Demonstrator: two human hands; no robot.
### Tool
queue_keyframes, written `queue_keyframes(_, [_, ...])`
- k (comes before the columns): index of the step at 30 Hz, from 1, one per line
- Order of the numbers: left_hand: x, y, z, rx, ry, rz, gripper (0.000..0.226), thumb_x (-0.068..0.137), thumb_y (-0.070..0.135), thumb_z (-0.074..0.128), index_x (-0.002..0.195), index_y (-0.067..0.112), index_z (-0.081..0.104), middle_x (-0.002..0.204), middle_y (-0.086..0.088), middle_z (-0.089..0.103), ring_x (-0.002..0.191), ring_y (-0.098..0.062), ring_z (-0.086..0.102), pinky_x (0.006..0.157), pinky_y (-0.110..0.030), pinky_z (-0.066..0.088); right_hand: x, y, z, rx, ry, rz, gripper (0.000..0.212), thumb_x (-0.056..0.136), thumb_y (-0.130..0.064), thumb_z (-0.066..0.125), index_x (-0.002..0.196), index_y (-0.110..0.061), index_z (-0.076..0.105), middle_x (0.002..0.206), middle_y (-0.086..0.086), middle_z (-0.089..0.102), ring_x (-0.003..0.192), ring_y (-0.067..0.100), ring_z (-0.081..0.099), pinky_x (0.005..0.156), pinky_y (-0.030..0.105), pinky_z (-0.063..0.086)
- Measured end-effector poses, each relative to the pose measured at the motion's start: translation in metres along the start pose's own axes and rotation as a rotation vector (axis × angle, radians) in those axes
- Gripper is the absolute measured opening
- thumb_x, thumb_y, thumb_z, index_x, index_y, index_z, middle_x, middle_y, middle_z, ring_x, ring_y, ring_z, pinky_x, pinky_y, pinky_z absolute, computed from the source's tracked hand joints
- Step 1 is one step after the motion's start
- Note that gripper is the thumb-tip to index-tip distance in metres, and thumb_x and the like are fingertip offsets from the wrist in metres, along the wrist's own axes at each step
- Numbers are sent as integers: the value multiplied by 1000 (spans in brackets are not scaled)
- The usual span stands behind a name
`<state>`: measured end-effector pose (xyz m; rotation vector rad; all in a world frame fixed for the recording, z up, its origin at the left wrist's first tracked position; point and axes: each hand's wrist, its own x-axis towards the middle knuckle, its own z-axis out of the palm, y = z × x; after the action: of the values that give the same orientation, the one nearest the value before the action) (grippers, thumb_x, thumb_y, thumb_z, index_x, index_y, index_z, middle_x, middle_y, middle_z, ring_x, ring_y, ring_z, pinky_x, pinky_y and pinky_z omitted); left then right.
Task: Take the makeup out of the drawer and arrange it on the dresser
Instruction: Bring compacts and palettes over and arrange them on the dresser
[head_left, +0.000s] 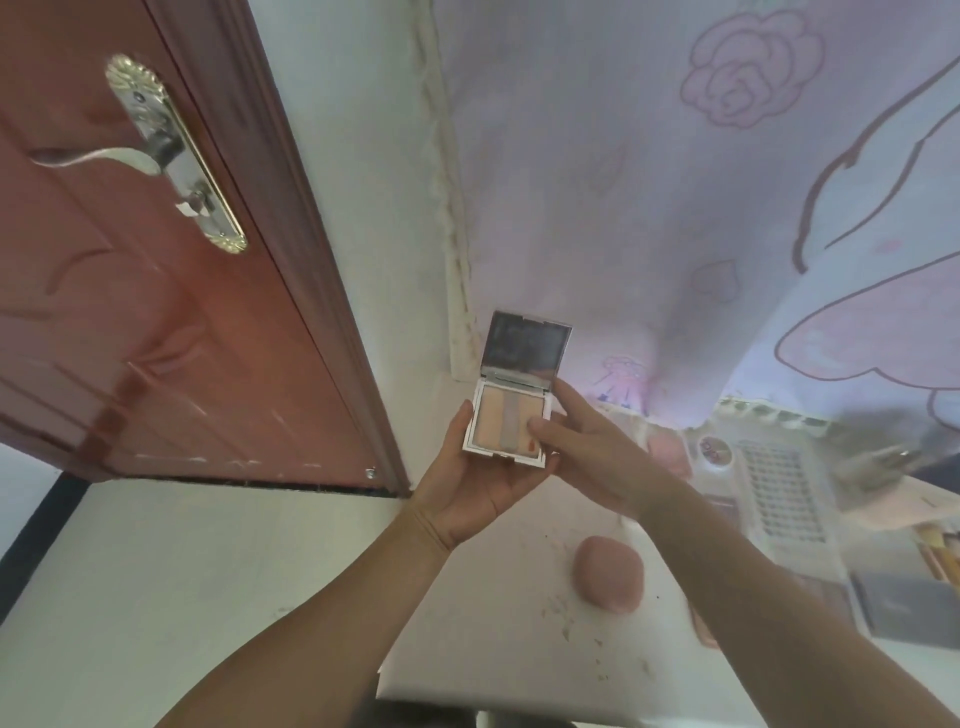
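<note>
White-framed square powder compact (511, 415), lid open, is gripped by both the left hand (470, 483) and right hand (582, 447) above the white surface (498, 623); it is not yet set down, so arranging seems unfinished.

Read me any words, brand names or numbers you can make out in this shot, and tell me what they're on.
None can be read.
Open compact: no lettering visible on pan or mirror.
Pink pouch: no lettering visible.
Items at right on the dresser: too blurred to read.
</note>
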<state>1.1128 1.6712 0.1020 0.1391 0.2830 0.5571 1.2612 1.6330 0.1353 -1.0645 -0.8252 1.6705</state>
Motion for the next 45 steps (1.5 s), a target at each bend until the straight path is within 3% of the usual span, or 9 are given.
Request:
queue_keyframes(9, [-3, 7, -4, -1, -28, -3, 58, 76, 31, 76, 124, 2, 59, 126, -21, 57, 109, -34, 59, 95, -46, 49, 11, 5, 4, -18, 121, -23, 39, 97, -16, 49, 135, -28, 48, 113, 6, 66, 95, 18, 63, 78, 29, 53])
queue_keyframes(14, [-3, 20, -24, 185, 254, -81, 44, 97, 29, 47, 133, 3, 52, 130, -20, 56, 114, -34, 58, 99, -44, 46, 37, 10, -15, -571, 476, -98, 17, 93, -13, 53, 87, -21, 67, 80, -7, 65, 75, 13, 55, 72, 22, 46])
queue_keyframes(20, [12, 50, -54, 427, 567, 6, 21, 95, 14, 51, 108, 13, 68, 103, -8, 68, 94, -18, 63, 94, -33, 48, 94, 40, -33, -889, 567, 45, 13, 92, -15, 54, 95, -13, 66, 75, -5, 60, 60, 9, 50, 58, 19, 38])
queue_keyframes(27, [45, 84, -76, 1091, 716, 5, 44, 90, 4, 36, 84, 33, 69, 88, 12, 65, 83, -6, 53, 74, -19, 38, 154, 62, -28, -922, 619, 106, 20, 92, -13, 52, 105, -7, 66, 97, 6, 68, 89, 25, 59, 74, 24, 38])
queue_keyframes(30, [54, 90, -85, 1225, 722, 5, 45, 90, 1, 34, 96, 26, 70, 100, 6, 69, 92, -10, 57, 72, -16, 40, 164, 68, -29, -914, 637, 133, 21, 91, -9, 53, 106, -3, 66, 99, 13, 68, 92, 29, 61, 79, 29, 44])
queue_keyframes(34, [59, 90, -92, 1304, 739, 16, 40, 85, -4, 35, 106, 5, 69, 105, -19, 67, 86, -20, 52, 75, -27, 35, 168, 76, -28, -915, 663, 148, 19, 89, -5, 52, 100, 4, 65, 96, 21, 67, 92, 35, 59, 85, 40, 47])
queue_keyframes(38, [60, 91, -97, 1305, 735, 12, 29, 87, 3, 41, 101, -3, 65, 89, -10, 55, 81, -18, 44, 73, -28, 32, 169, 78, -26, -917, 667, 139, 17, 88, -4, 53, 98, 0, 66, 93, 16, 67, 89, 32, 59, 76, 30, 42])
queue_keyframes(42, [58, 89, -94, 1357, 775, -50, 27, 90, 5, 39, 106, 4, 61, 97, -10, 52, 85, -19, 46, 71, -26, 33, 155, 69, -30, -889, 643, 147, 26, 91, -7, 52, 115, -3, 62, 109, 13, 66, 98, 30, 61, 85, 36, 48])
queue_keyframes(45, [46, 78, -89, 1574, 891, 11, 44, 93, 8, 41, 137, 7, 42, 130, -10, 45, 117, -26, 46, 96, -30, 40, 124, 53, -40, -747, 622, 175, 30, 92, -7, 50, 122, -6, 56, 103, 8, 61, 73, 20, 62, 59, 25, 51])
